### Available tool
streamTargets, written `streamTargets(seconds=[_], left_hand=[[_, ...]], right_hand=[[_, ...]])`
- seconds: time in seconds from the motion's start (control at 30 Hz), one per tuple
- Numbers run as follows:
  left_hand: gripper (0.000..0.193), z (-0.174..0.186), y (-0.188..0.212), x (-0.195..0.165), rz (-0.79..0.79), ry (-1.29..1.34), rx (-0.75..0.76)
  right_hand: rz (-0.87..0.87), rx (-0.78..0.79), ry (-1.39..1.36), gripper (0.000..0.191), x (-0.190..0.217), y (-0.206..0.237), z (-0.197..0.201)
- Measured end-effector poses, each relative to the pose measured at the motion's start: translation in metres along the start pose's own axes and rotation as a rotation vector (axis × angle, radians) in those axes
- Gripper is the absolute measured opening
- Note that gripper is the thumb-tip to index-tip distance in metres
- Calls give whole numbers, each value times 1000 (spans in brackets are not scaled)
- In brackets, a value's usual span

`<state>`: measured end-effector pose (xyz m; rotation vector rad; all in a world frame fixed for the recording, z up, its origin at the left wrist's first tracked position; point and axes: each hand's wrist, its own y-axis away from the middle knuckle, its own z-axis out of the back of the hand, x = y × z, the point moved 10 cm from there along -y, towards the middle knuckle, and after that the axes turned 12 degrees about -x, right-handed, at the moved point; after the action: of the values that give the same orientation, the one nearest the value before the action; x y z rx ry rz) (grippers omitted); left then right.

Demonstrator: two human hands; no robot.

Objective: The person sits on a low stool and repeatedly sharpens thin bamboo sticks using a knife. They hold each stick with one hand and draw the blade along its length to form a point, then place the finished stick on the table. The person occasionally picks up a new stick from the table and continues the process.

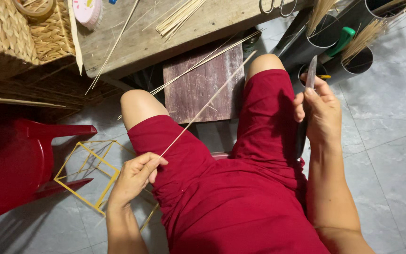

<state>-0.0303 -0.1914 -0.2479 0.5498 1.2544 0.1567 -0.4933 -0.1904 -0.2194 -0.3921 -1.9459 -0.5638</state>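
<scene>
The left hand [135, 176] pinches the near end of a long thin bamboo strip [207, 104] between thumb and curled fingers, so the strip slants up and away across the lap towards the far right, its far tip over the edge of the wooden bench [165, 40]. The right hand [319, 113] is wrapped around the dark handle of a knife [309, 80], thumb along the side, the pale blade pointing away and held off to the right of the strip, not touching it (kept clear of the knees, I'd say). More slim, pale splints [179, 16] lie loose on the rough bench top. A square frame of yellow sticks [86, 176] rests on the grey tiled floor at the near left, beside a glossy red plastic stool [19, 160]. Dark tubes [334, 42] at the far right hold upright bundles of splints. A woven basket [24, 33] sits at the far left.
</scene>
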Motion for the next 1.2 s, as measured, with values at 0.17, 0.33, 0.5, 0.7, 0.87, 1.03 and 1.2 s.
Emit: streamTargets(seconds=[0.17, 0.33, 0.5, 0.7, 0.87, 1.03, 1.2], left_hand=[[26, -40, -8, -20, -72, -18, 55], [26, -86, -12, -46, -190, -133, 164], [25, -82, -12, -48, -179, -129, 136], [24, -63, -8, -41, -172, -120, 102], [23, -48, -6, -30, -132, -182, 70], [24, -38, -3, -25, -158, -83, 98], [26, -19, -2, -14, -81, -66, 61]], right_hand=[[-130, 231, 203, 50, -31, 44, -58], [-319, 582, 318, 45, -79, 101, -127], [-343, 545, 160, 35, -81, 85, -121], [-294, 379, 110, 32, -67, 51, -82], [-231, 268, 121, 26, -49, 35, -56], [-167, 191, 60, 29, -36, 16, -28], [-49, 35, -19, 30, -13, -3, 4]])
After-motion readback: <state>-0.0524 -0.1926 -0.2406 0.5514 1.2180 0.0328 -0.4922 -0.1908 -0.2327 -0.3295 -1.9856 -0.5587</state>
